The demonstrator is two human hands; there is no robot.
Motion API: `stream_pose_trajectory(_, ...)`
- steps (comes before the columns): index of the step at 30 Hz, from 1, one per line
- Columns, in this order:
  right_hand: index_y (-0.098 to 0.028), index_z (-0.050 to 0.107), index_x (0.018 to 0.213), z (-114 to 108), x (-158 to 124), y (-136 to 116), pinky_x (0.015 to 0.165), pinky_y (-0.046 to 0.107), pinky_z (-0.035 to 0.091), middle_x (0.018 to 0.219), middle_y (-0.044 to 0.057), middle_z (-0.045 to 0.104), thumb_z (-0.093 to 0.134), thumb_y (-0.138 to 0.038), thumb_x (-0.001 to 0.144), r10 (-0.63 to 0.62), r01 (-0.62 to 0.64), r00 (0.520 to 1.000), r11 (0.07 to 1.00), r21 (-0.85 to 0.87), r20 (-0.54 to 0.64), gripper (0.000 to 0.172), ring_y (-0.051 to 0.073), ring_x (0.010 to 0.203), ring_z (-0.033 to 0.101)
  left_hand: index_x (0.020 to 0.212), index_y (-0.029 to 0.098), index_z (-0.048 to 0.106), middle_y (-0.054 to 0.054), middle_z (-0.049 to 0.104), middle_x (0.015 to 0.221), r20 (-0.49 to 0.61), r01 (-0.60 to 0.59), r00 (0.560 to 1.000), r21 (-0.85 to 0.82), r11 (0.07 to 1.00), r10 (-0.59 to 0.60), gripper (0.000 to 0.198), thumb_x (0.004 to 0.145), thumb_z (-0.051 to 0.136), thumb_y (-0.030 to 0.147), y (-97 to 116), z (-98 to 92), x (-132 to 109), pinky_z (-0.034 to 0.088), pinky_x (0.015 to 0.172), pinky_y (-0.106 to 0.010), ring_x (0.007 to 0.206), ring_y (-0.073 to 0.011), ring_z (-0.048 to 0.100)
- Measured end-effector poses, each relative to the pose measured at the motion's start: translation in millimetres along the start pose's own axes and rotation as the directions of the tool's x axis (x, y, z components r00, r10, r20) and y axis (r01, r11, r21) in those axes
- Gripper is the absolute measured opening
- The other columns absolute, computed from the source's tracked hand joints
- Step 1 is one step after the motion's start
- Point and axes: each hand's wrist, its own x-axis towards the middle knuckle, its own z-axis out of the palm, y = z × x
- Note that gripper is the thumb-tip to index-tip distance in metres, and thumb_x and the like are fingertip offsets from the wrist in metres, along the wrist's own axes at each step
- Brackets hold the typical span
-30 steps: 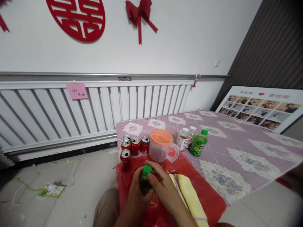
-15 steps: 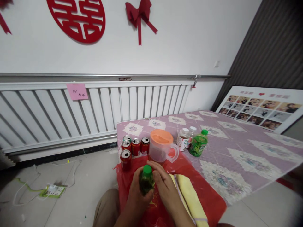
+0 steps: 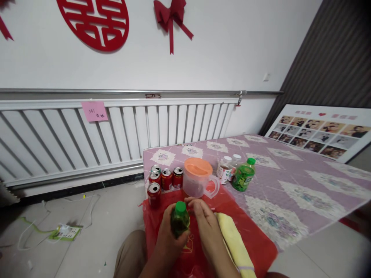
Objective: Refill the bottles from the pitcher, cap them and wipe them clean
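Note:
My left hand [image 3: 169, 235] is wrapped round a green-capped bottle [image 3: 180, 220], held upright over a red plastic sheet [image 3: 249, 235]. Just right of the bottle is my right hand [image 3: 204, 220], its fingers extended and a small gap between it and the bottle. A folded yellow cloth [image 3: 236, 243] lies beside my right wrist. Beyond my hands stands a clear pitcher [image 3: 193, 185] with an orange lid. Several drink cans [image 3: 166, 179] stand to its left.
Right of the pitcher are a green bottle [image 3: 243, 177] and two white-capped bottles [image 3: 224, 172]. They stand on a table with a patterned purple cloth [image 3: 278, 162]. A radiator [image 3: 121, 133] runs along the wall behind; a power strip [image 3: 66, 232] lies on the floor.
My right hand has moved slightly right, off the bottle, and its fingers have straightened. The left hand still holds the bottle in nearly the same place.

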Motion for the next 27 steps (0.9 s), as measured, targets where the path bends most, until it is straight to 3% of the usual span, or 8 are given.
stream_pose_trajectory(5, -0.025, 0.062, 0.125, 2.1, 4.6, 5.9, 0.103, 0.04, 0.046, 0.131, 0.01, 0.063, 0.064, -0.049, 0.086, -0.011, 0.016, 0.988, 1.0, -0.027, 0.155, 0.046, 0.026, 0.124, 0.057, 0.13, 0.019, 0.047, -0.015, 0.059, 0.136, -0.002, 0.0, 1.0, -0.033, 0.999, 0.0, 0.067, 0.065, 0.066, 0.016, 1.1, 0.3, 1.1, 0.048, 0.106, -0.045, 0.125, -0.0295, 0.058)
stream_pose_trajectory(9, -0.023, 0.066, 0.118, 4.4, 6.1, 1.9, 0.107, 0.041, 0.041, 0.13, 0.01, 0.062, 0.058, -0.042, 0.088, -0.062, 0.088, 0.974, 0.99, -0.111, 0.216, 0.037, 0.025, 0.124, 0.056, 0.127, 0.017, 0.048, -0.017, 0.06, 0.133, -0.039, 0.02, 0.999, 0.003, 1.0, -0.02, 0.067, 0.063, 0.068, 0.02, 6.9, -0.1, 2.0, 0.049, 0.105, -0.048, 0.123, -0.0318, 0.06)
stream_pose_trajectory(15, -0.022, 0.065, 0.106, 9.1, 4.4, -1.8, 0.093, 0.037, 0.048, 0.108, 0.007, 0.067, 0.058, -0.038, 0.085, -0.084, 0.112, 0.982, 0.98, -0.162, 0.17, 0.027, 0.023, 0.102, 0.063, 0.125, 0.018, 0.049, -0.015, 0.063, 0.128, -0.023, -0.013, 1.0, -0.019, 1.0, 0.013, 0.062, 0.066, 0.067, 0.024, 14.9, -1.1, 2.0, 0.053, 0.099, -0.045, 0.115, -0.0295, 0.064)
stream_pose_trajectory(20, -0.02, 0.064, 0.101, 17.2, 0.0, -3.2, 0.087, 0.035, 0.049, 0.101, 0.007, 0.067, 0.054, -0.035, 0.086, -0.124, 0.147, 0.986, 0.959, -0.241, 0.109, 0.023, 0.022, 0.095, 0.063, 0.127, 0.018, 0.048, -0.015, 0.062, 0.129, -0.013, 0.005, 1.0, -0.02, 1.0, -0.006, 0.065, 0.064, 0.065, 0.022, 11.0, -1.7, 1.6, 0.051, 0.101, -0.044, 0.119, -0.0291, 0.063)
stream_pose_trajectory(24, -0.02, 0.063, 0.111, 14.1, -4.4, -0.6, 0.091, 0.038, 0.051, 0.113, 0.009, 0.067, 0.054, -0.039, 0.087, -0.098, 0.117, 0.991, 0.964, -0.238, 0.088, 0.032, 0.024, 0.104, 0.064, 0.127, 0.019, 0.049, -0.014, 0.062, 0.13, -0.054, 0.001, 0.999, 0.019, 1.0, 0.0, 0.065, 0.064, 0.065, 0.022, 7.6, -1.1, 0.5, 0.051, 0.102, -0.046, 0.119, -0.0298, 0.062)
stream_pose_trajectory(27, -0.022, 0.059, 0.125, -5.7, -5.9, 6.2, 0.098, 0.04, 0.05, 0.127, 0.011, 0.064, 0.052, -0.042, 0.089, -0.083, 0.096, 0.995, 0.954, -0.283, 0.056, 0.042, 0.025, 0.116, 0.061, 0.129, 0.019, 0.049, -0.013, 0.062, 0.131, -0.049, 0.021, 0.999, 0.063, 0.998, -0.018, 0.066, 0.065, 0.066, 0.021, 7.9, -1.3, -1.1, 0.049, 0.104, -0.045, 0.119, -0.0289, 0.061)
